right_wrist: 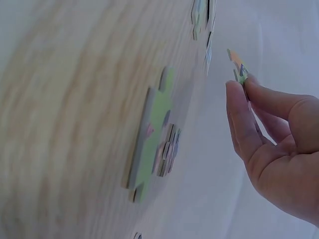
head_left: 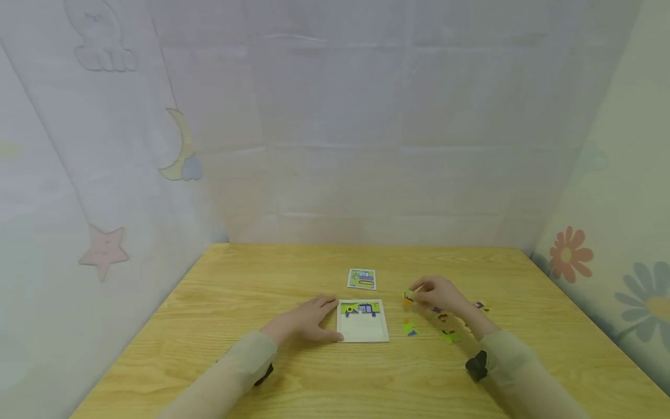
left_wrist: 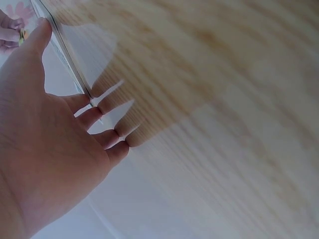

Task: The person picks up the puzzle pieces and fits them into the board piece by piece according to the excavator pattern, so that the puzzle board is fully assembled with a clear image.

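Note:
My right hand (head_left: 441, 293) pinches a green and orange jigsaw piece (right_wrist: 240, 68) between thumb and fingers, raised over the table right of the puzzle tray. The white-framed tray (head_left: 362, 335) lies flat, its top strip filled with joined pieces (head_left: 359, 309) picturing part of a vehicle; its lower part shows bare white. My left hand (head_left: 309, 320) rests at the tray's left side, fingers spread, with the thumb at its lower left corner. In the left wrist view the fingertips (left_wrist: 121, 149) touch the table beside the tray's edge.
A small picture card (head_left: 362, 279) lies behind the tray. Loose pieces are scattered to the right: a green one (head_left: 410, 328) beside the tray, another green one (head_left: 451, 336), a dark one (head_left: 438, 313) and one past the right wrist (head_left: 480, 305). A pale wall stands behind the wooden table (head_left: 293, 262).

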`<control>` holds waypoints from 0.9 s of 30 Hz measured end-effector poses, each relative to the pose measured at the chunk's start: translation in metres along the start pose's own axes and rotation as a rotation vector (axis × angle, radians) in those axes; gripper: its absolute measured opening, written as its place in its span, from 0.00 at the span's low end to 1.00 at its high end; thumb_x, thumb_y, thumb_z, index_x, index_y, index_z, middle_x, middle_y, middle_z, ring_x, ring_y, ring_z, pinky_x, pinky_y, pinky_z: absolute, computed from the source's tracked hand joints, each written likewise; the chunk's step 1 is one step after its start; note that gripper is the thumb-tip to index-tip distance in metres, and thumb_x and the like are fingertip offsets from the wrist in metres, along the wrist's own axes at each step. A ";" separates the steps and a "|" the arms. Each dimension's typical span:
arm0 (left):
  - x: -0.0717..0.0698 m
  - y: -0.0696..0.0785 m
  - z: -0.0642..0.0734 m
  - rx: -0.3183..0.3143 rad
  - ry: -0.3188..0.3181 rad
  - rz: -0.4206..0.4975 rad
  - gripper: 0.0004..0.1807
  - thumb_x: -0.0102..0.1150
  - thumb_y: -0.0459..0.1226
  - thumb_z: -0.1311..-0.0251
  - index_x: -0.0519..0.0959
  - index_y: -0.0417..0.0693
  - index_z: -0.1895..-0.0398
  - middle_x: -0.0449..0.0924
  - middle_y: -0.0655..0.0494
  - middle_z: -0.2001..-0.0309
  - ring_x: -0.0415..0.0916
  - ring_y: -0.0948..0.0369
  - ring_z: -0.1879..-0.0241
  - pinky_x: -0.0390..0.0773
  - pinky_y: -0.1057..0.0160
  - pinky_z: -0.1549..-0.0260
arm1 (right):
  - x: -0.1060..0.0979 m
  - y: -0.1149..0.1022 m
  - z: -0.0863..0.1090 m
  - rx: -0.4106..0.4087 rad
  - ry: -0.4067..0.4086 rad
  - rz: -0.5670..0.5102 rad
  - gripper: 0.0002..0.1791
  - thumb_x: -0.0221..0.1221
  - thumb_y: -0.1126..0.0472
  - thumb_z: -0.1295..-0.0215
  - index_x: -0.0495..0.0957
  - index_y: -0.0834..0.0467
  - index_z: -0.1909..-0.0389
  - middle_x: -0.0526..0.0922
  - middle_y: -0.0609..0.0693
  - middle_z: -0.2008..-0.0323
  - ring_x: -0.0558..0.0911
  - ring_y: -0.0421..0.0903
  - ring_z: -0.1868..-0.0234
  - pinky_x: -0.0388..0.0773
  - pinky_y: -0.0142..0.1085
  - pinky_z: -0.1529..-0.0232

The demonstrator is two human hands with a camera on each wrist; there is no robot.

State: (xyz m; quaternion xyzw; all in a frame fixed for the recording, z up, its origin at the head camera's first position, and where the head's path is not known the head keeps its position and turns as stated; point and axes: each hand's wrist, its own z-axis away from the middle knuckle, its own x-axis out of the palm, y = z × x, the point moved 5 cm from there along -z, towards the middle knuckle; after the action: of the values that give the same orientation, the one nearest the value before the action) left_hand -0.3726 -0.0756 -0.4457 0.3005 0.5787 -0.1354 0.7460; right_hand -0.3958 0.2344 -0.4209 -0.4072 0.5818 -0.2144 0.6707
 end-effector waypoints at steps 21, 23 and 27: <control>-0.001 -0.002 0.000 -0.007 0.000 -0.005 0.50 0.51 0.66 0.45 0.52 0.47 0.27 0.48 0.49 0.26 0.43 0.45 0.27 0.54 0.45 0.32 | 0.018 -0.006 -0.012 0.066 -0.023 -0.129 0.17 0.60 0.58 0.37 0.77 0.67 0.54 0.83 0.60 0.65 0.84 0.51 0.65 0.84 0.41 0.64; 0.000 -0.002 -0.001 -0.006 0.002 -0.007 0.50 0.50 0.66 0.45 0.52 0.48 0.27 0.48 0.50 0.26 0.43 0.46 0.27 0.54 0.45 0.32 | 0.019 -0.006 -0.013 0.073 -0.023 -0.145 0.17 0.60 0.58 0.37 0.78 0.67 0.55 0.83 0.60 0.65 0.84 0.51 0.66 0.84 0.41 0.64; 0.002 -0.003 -0.002 -0.006 0.002 -0.009 0.50 0.50 0.66 0.45 0.52 0.48 0.27 0.48 0.50 0.26 0.43 0.46 0.27 0.53 0.45 0.31 | 0.022 -0.009 -0.015 0.071 -0.030 -0.156 0.16 0.60 0.58 0.37 0.78 0.67 0.56 0.83 0.61 0.65 0.84 0.49 0.67 0.84 0.42 0.64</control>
State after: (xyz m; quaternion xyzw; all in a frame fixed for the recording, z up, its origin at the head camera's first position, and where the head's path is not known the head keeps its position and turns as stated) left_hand -0.3753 -0.0770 -0.4487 0.2959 0.5812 -0.1368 0.7456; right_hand -0.4035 0.2079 -0.4268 -0.4303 0.5303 -0.2804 0.6746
